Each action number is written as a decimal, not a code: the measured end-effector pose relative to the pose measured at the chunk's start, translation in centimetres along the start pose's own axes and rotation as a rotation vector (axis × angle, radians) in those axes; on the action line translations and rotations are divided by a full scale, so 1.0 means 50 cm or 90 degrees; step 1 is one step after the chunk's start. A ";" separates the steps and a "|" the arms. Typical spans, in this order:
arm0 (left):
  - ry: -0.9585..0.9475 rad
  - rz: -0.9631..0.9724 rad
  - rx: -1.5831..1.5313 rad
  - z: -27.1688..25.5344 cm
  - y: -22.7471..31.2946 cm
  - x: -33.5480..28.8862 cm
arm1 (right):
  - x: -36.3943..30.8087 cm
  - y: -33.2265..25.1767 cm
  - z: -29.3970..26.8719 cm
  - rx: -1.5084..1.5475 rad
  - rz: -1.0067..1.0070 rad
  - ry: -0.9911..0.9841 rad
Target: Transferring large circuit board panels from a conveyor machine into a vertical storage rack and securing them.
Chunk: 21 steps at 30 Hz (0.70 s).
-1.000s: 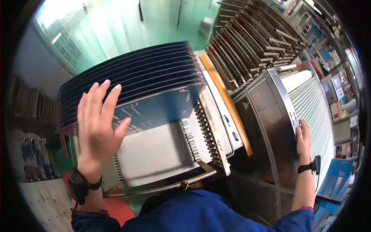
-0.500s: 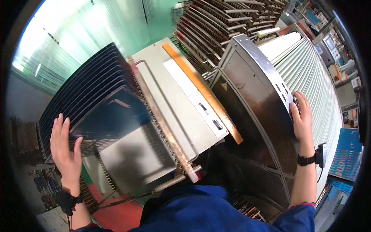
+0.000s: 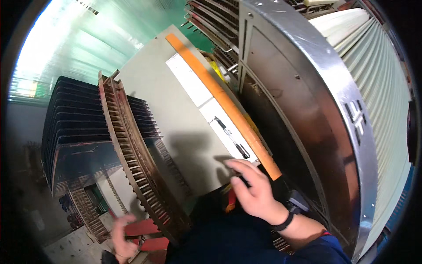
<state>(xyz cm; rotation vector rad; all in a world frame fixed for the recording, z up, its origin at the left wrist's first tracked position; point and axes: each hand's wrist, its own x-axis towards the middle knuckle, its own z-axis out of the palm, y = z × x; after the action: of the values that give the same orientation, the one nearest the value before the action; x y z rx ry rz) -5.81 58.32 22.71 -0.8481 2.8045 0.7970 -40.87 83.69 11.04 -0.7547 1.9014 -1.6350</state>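
Note:
My right hand hovers by the near edge of a pale tabletop, thumb and fingers apart, holding nothing I can see. Just beyond its fingertips, a black pen lies on a white paper strip beside an orange bar. Low on the left, my left hand is blurred, with its fingers loosely curved and apart. It is near the lower end of a brown slotted rack. A row of dark panels stands to the rack's left, partly hidden behind it.
A tall metal cabinet with a shiny curved-looking edge stands close on my right, with many pale green sheets beyond it. More metal racks are stacked at the back. A translucent green curtain hangs at the far left.
My left hand has left the dark panels and moved down toward the rack's lower end. My right hand has come off the cabinet edge to the tabletop. The view has shifted and the rack's slots now show.

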 end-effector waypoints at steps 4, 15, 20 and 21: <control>-0.178 0.141 0.026 0.005 0.030 0.020 | 0.087 0.026 0.111 0.061 -0.024 -0.092; -0.056 0.048 0.113 0.043 -0.083 -0.039 | 0.238 0.127 0.326 0.003 -0.040 -0.126; -0.069 0.099 0.165 -0.010 -0.168 0.002 | 0.265 0.136 0.327 0.042 0.006 -0.161; -0.073 0.094 0.170 -0.020 -0.154 0.034 | 0.266 0.138 0.335 0.031 -0.001 -0.157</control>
<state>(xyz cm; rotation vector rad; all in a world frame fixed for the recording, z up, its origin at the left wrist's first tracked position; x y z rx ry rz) -3.01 51.55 19.64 -0.5408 2.8094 0.4553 -39.17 63.39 1.55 -0.8921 1.6824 -1.5069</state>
